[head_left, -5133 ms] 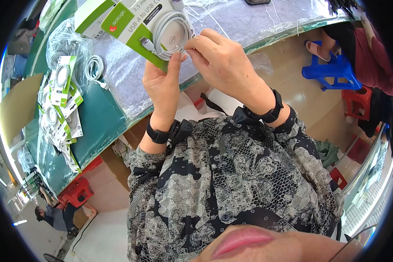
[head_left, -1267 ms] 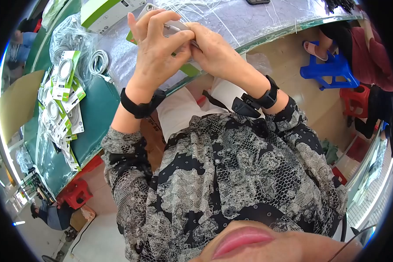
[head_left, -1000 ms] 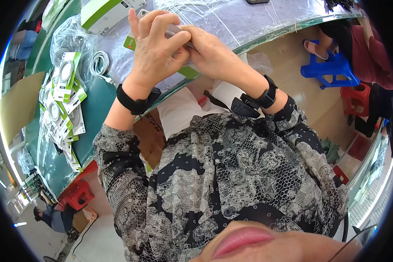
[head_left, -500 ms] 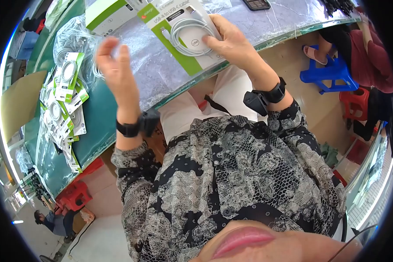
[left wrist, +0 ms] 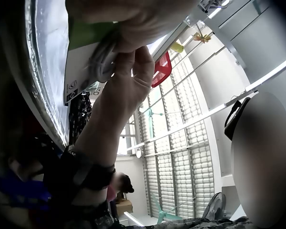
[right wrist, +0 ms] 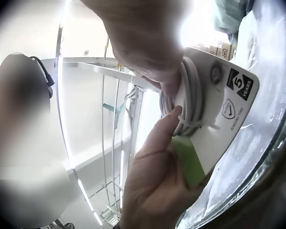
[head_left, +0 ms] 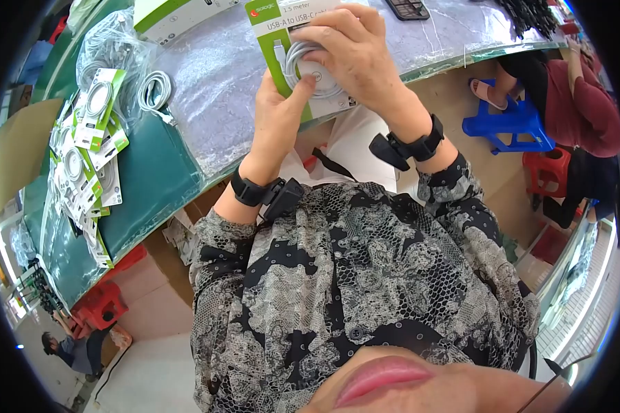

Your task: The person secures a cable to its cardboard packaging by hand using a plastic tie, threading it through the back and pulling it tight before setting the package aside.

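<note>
A white-and-green retail card printed "USB-A to USB-C" is held up over the near table edge. Bound to its front is a coiled grey-white USB cable, its USB-C plug pointing up on the left side. My left hand grips the card's lower left, thumb on the front against the coil, fingers behind. From the upper right my right hand curls over the coil, thumb and fingers pinching the cable. It covers the card's upper right and the other plug. In the left wrist view the card appears dark between both hands.
Several carded cables lie piled on the green table mat at left. A loose coiled cable and plastic bag are beside them. A green-and-white box and phone stand farther back. A blue stool is right.
Both hands had been working close together over the card; half a second ago the left hand was away from it. The left hand has returned to grip the card, and the right has moved onto the coil.
</note>
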